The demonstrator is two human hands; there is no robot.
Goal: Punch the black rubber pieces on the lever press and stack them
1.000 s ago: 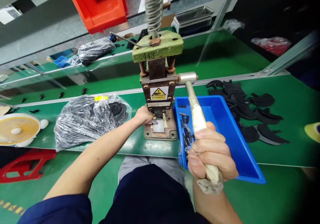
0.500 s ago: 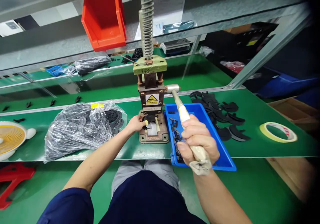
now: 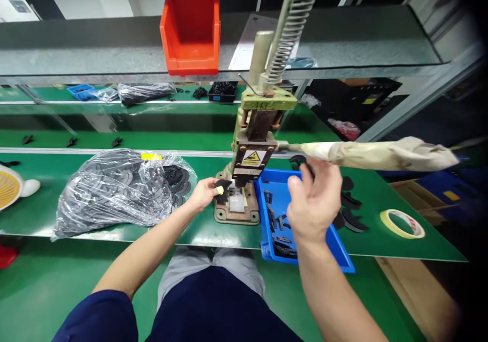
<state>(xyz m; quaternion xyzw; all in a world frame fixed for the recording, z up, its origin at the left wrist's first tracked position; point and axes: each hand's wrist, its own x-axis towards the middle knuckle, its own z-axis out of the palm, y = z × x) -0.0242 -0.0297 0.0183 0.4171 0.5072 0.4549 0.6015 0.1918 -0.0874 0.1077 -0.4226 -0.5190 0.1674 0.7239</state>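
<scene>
A small hand press [image 3: 251, 159] with a spring on top stands on the green bench. Its cloth-wrapped lever [image 3: 381, 154] sticks out level to the right. My right hand [image 3: 314, 199] hovers just under the lever above the blue tray [image 3: 341, 255], fingers spread, holding nothing. At the press base my left hand [image 3: 206, 192] pinches a black curved part [image 3: 224, 188]; one fingertip wears a yellow cover.
A clear bag of black parts [image 3: 114, 189] lies left of the press. More black curved parts [image 3: 351, 215] lie right of the tray, with a tape roll [image 3: 402, 223] beyond. A red bin [image 3: 190, 27] sits on the shelf above. A fan [image 3: 7, 187] is at the far left.
My right hand has let go of the lever, which has swung up from pointing toward me to level on the right. My left hand has drawn a black part out from the press.
</scene>
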